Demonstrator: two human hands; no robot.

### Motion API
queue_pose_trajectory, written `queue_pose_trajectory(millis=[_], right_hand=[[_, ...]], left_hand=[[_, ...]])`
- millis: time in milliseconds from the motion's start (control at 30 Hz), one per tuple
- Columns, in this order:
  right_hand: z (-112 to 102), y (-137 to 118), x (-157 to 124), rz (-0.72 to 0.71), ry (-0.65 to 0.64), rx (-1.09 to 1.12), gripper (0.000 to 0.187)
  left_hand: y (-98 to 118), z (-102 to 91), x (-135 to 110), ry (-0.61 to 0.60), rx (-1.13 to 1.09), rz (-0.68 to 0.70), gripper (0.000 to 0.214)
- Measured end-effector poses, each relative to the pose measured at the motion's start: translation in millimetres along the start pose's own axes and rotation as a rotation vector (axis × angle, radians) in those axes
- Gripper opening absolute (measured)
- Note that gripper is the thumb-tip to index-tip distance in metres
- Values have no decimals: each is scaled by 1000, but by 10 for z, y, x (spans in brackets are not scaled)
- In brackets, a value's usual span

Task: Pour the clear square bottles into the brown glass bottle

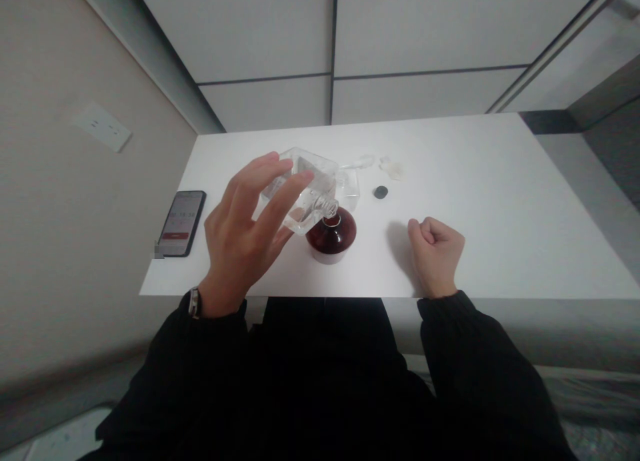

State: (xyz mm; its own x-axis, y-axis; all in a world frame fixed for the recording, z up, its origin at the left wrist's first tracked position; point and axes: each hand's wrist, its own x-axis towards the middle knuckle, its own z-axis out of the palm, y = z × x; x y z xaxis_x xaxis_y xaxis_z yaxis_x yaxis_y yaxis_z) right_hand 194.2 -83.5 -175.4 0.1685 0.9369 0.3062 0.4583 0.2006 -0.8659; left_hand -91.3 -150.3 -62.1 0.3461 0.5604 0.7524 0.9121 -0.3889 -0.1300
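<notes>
Clear bottle (295,194) in my left hand (240,234), tipped over on its side with the threaded neck angled down and to the right. My fingers (280,191) are wrapped across the square body, spread out a bit, and my thumb is tucked in underneath, so yeah, that's a proper grip and not just a touch. Right past my fingertips, the neck sits at the mouth of a dark red bottle (331,237), a squat round one standing upright on the white table (450,181). Can't really tell if the two are actually touching from this angle.

My right hand (435,254) is nowhere near any of that. Its fingers (425,231) are curled into a loose fist resting on the table, holding nothing. A little way ahead of those knuckles is a small dark cap (381,192), lying flat. Past my left fingers, on the far side of the hand, there's a phone (181,223) with its screen lit, and a watch (194,303) is on my left wrist. On the wall further left is a white outlet (103,126).
</notes>
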Motion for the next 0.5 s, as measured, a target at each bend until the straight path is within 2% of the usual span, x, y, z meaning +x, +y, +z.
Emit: queue_pose_trajectory(millis=[233, 500], right_hand=[[4, 9, 0, -9, 0, 12, 47], [2, 12, 5, 1, 2, 15, 47]], left_hand=[[-6, 8, -1, 11, 6, 6, 51], [5, -13, -17, -28, -78, -64, 59]])
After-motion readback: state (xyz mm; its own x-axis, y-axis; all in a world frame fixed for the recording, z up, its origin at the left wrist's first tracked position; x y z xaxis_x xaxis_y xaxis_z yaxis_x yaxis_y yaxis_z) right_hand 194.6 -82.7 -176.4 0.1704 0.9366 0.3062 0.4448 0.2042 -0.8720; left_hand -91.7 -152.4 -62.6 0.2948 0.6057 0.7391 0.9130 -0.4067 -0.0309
